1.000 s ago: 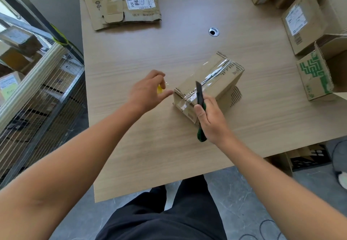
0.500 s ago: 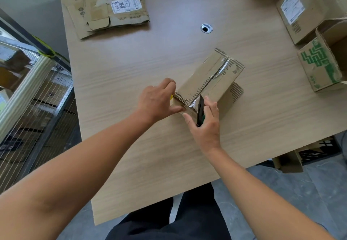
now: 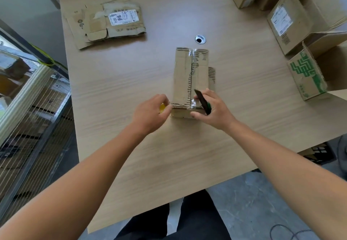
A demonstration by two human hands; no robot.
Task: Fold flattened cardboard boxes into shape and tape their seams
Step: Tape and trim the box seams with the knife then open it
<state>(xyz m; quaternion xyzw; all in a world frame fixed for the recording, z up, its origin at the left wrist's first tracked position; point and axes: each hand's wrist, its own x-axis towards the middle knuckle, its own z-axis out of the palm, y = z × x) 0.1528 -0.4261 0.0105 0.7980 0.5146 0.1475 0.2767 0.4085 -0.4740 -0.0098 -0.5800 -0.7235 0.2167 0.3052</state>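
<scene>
A small folded cardboard box (image 3: pixel 183 78) stands on the wooden table (image 3: pixel 131 146), long side pointing away from me, with clear tape along its top seam. My left hand (image 3: pixel 151 113) grips a mostly hidden yellow tape roll (image 3: pixel 161 107) at the box's near left corner. My right hand (image 3: pixel 212 109) holds a black and green utility knife (image 3: pixel 202 101) and its thumb presses on the box's near end, over the tape.
A stack of flattened cardboard (image 3: pixel 107 24) lies at the far left of the table. Several assembled boxes (image 3: pixel 293 22) crowd the far right, one with green print (image 3: pixel 306 74). A round cable hole (image 3: pixel 200 39) sits behind the box. A wire rack (image 3: pixel 28 108) stands left.
The box has been turned from a diagonal to pointing straight away from me. Both hands stayed at its near end, the left moving in against the corner.
</scene>
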